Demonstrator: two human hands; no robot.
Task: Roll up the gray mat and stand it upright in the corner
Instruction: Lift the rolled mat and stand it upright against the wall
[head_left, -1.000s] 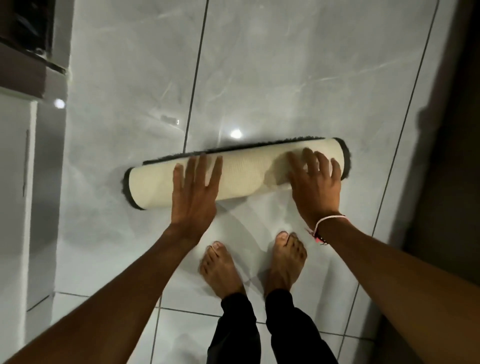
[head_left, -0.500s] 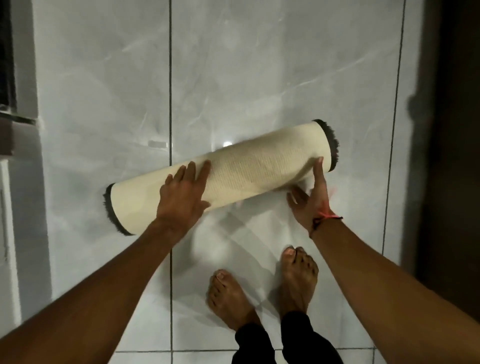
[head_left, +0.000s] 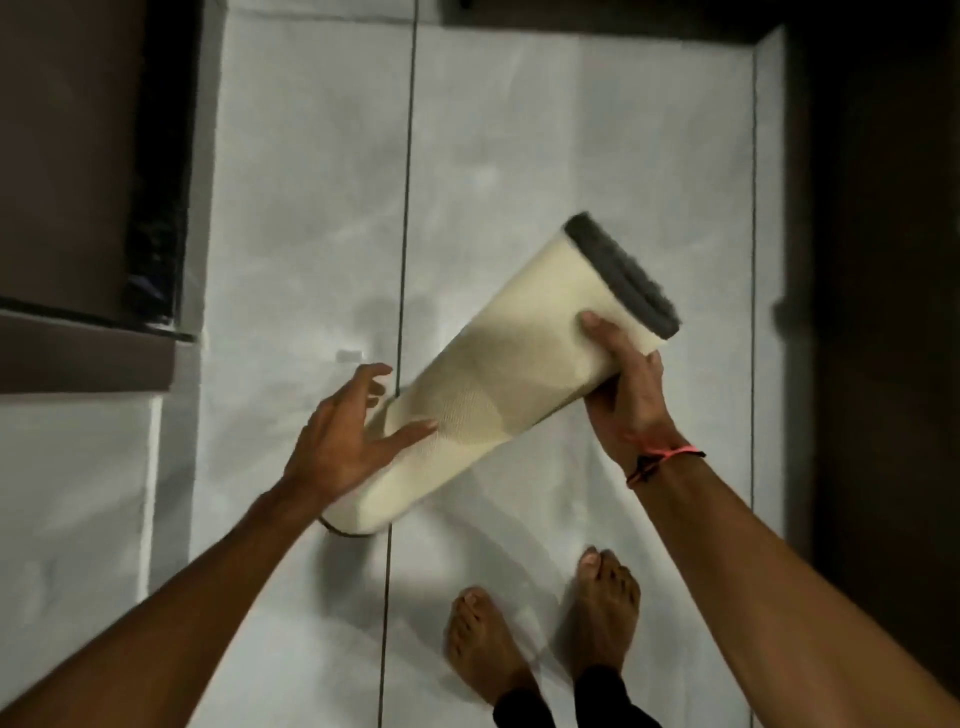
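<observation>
The rolled mat (head_left: 498, 384) is tilted diagonally, gray-pile end up and to the right, lower end on the tiled floor (head_left: 311, 208). It's gripped underneath near the top by the right hand (head_left: 626, 395); the left hand (head_left: 345, 441) is spread wide, fingers laid against the lower part.

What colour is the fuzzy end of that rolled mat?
Dark gray, at the end of the rolled mat; head view.
</observation>
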